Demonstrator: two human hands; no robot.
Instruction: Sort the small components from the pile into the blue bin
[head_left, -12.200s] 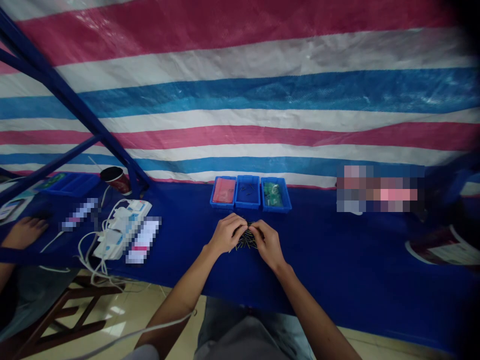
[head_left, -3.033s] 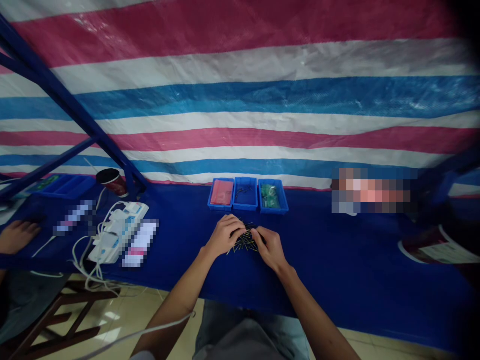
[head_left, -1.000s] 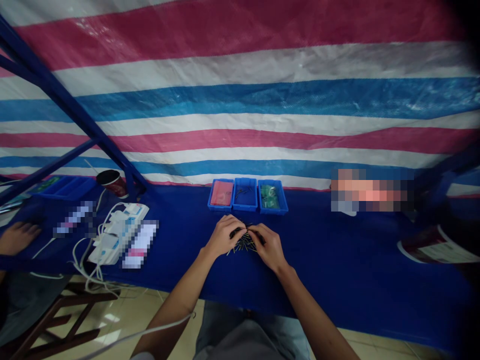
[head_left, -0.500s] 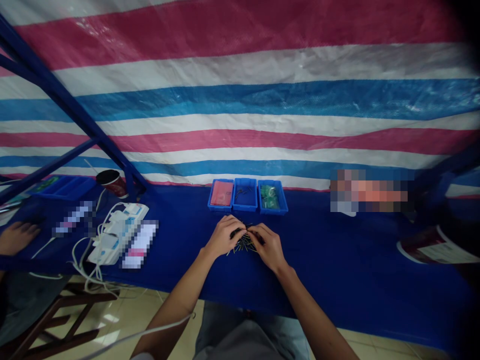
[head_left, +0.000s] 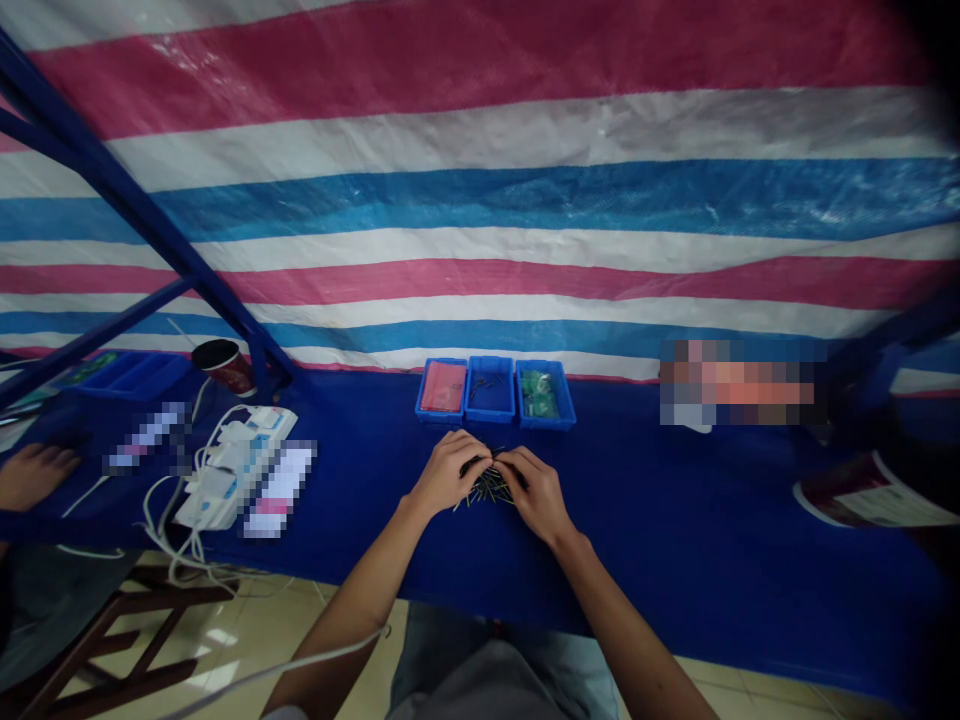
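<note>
My left hand point(head_left: 450, 472) and my right hand point(head_left: 540, 492) meet over a loose pile of short, thin dark pieces point(head_left: 491, 488) with yellowish parts. Thumbs and fingers of both hands are pinched together, the tips almost touching above the pile. Whatever lies between them is too small to make out. Just beyond the hands stand three small blue bins side by side. Pink flat packets point(head_left: 444, 386) fill the left one. A few thin dark pieces lie in the middle bin point(head_left: 489, 406), and the right bin point(head_left: 553, 423) holds green-tinted clear packets point(head_left: 540, 392).
To the left lie a white power strip point(head_left: 236, 468) with tangled cables and a blurred-out phone-like object point(head_left: 281, 490). A dark red cup point(head_left: 225, 367) stands behind them. Another person's hand point(head_left: 37, 475) rests at far left. A large cup point(head_left: 874, 492) lies at right.
</note>
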